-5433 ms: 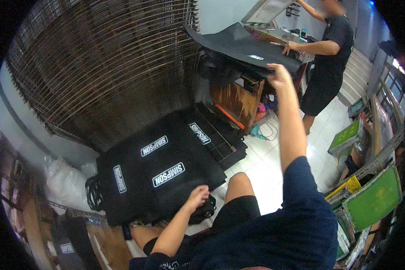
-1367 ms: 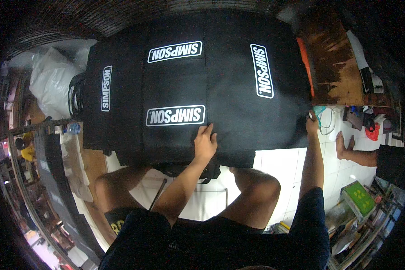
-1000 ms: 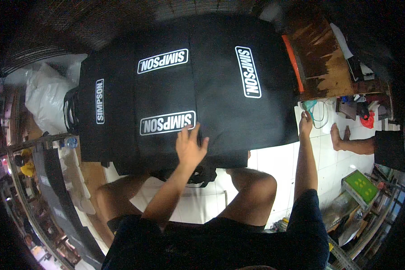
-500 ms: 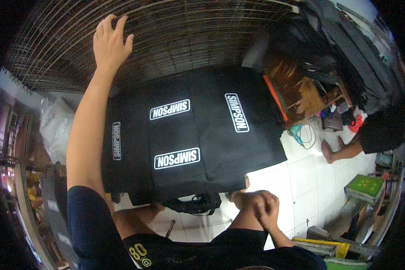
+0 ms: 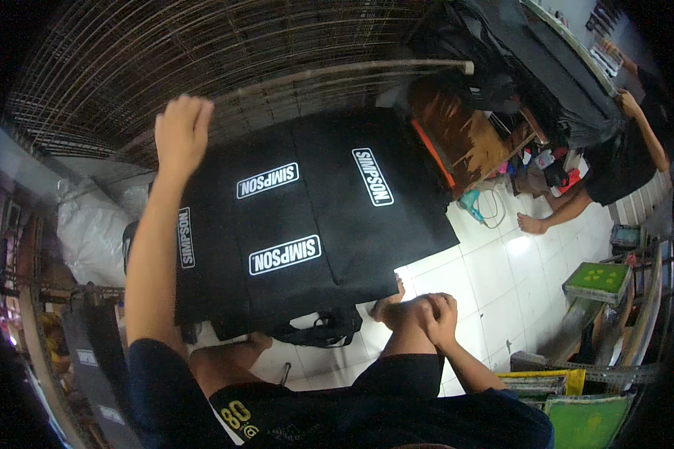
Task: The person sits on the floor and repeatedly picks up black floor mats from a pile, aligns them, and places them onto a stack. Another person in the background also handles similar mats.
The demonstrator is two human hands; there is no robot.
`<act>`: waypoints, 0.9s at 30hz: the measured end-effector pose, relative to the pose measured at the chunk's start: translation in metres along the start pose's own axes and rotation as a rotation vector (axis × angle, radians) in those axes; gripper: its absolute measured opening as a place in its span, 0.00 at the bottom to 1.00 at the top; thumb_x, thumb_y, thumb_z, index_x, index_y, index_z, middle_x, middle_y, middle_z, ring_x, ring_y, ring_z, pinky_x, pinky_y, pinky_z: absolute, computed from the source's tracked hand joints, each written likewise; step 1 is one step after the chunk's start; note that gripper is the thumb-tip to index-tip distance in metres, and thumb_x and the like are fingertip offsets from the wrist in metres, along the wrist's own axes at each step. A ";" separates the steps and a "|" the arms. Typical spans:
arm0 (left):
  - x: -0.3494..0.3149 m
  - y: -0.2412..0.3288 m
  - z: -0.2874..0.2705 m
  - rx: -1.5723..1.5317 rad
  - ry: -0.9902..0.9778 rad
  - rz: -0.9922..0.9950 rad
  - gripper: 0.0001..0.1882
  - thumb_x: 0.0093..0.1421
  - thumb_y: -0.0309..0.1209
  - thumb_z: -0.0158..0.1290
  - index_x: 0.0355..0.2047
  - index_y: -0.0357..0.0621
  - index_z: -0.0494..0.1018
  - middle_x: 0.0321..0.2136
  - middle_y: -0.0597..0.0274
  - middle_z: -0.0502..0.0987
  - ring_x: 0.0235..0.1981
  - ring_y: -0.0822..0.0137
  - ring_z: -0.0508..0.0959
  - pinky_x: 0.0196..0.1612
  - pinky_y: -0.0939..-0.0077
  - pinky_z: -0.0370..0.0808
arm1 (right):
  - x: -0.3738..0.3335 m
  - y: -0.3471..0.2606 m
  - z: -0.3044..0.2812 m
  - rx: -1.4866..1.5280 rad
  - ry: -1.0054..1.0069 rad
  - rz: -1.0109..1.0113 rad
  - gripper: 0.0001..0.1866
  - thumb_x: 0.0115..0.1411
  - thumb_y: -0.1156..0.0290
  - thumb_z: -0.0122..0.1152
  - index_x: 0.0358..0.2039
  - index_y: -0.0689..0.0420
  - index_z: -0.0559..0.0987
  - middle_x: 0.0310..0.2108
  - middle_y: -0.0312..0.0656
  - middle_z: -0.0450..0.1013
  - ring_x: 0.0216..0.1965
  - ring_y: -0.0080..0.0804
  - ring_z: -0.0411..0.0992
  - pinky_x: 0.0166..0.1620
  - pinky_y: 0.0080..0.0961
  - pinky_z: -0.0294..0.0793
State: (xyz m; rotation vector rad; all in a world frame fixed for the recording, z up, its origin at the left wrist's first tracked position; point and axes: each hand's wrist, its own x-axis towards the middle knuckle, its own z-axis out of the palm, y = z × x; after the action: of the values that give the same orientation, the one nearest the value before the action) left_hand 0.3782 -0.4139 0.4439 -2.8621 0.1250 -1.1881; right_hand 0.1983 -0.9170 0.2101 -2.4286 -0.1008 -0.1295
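Observation:
A wide black cloth sheet (image 5: 277,217) with several white-framed prints lies spread in front of me. Above its far left corner, my left hand (image 5: 181,135) has its fingers curled at the front bar of a wire rack (image 5: 337,73); motion blurs the fingertips. That rack fills the far side with thin, curved-looking rods. On my bent right knee (image 5: 403,323) rests my right hand (image 5: 440,318), its fingers curled in and nothing visible in them. Beneath the cloth's near edge hangs a black strap-like bundle (image 5: 326,329).
Beyond the right edge stands a worn wooden board (image 5: 464,138), with a teal hand tool (image 5: 469,203) on white tiles. Another person (image 5: 621,161) is at the far right beside draped black cloth (image 5: 532,75). Green-faced frames (image 5: 597,281) stand lower right; clear plastic (image 5: 90,232) lies left.
My left hand has come down and nearer, its spread fingers now curled. The rack's front bar has dropped lower. My right hand has settled on the knee, and the view has shifted slightly.

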 end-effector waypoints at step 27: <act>-0.380 0.164 0.057 -0.415 -0.759 -0.156 0.29 0.50 0.47 0.55 0.48 0.42 0.70 0.45 0.54 0.71 0.49 0.56 0.68 0.51 0.60 0.64 | -0.003 -0.002 -0.006 0.014 0.005 0.038 0.14 0.50 0.65 0.57 0.34 0.60 0.77 0.37 0.51 0.71 0.42 0.49 0.66 0.47 0.40 0.64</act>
State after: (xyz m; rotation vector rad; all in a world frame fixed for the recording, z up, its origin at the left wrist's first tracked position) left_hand 0.1415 -0.5429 0.1248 -3.5034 0.1298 -0.0040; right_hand 0.1947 -0.9196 0.2154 -2.4150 -0.0539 -0.1170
